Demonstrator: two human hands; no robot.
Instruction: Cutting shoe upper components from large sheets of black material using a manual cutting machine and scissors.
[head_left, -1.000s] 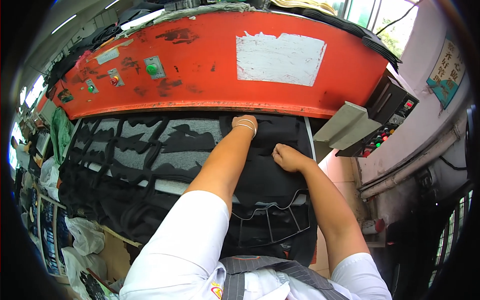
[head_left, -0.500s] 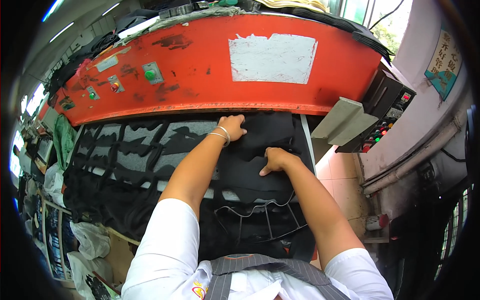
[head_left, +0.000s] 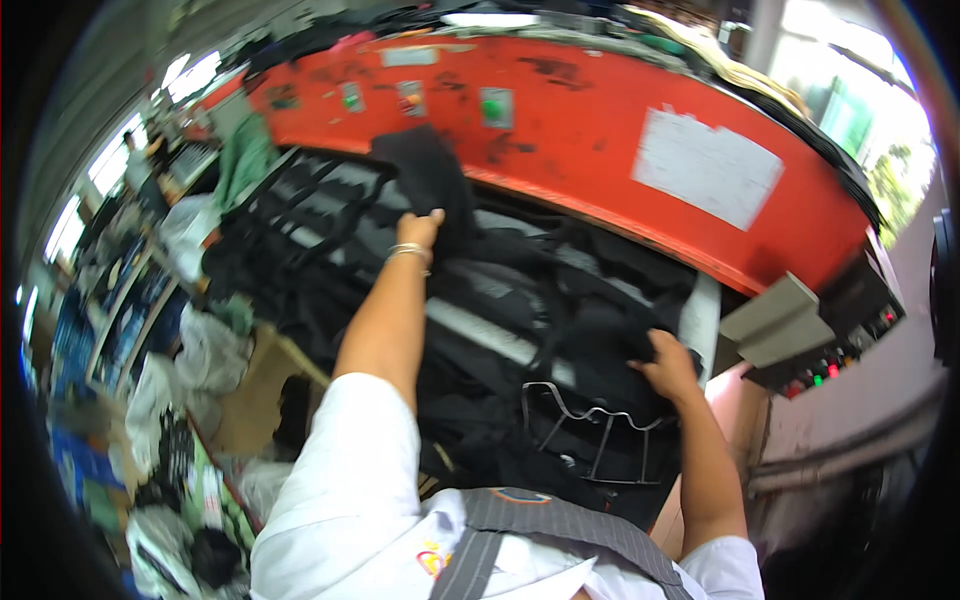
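My left hand (head_left: 422, 230) is closed on the lower edge of a dark sheet piece (head_left: 420, 170), raised and bent above the table in front of the red beam. Toward the table's right end, my right hand (head_left: 672, 366) has its thumb apart from its curled fingers, close over the black sheet material (head_left: 600, 335). Whether it touches the material is hard to see. Around both hands lie black strips with cut-out gaps, and a grey surface (head_left: 480, 328) shows through them. Motion blurs parts of the picture.
A long red machine beam (head_left: 560, 130) with buttons spans the far side. At right is a control box (head_left: 840, 335) with lit lamps. A wire frame (head_left: 600, 440) stands near my body. White plastic bags (head_left: 212, 350) sit at left; a person (head_left: 140, 165) is farther back.
My left hand has moved left and lifted a dark sheet piece. My right hand has shifted toward the table's right edge. The view has swung left, and the black material lies more rumpled.
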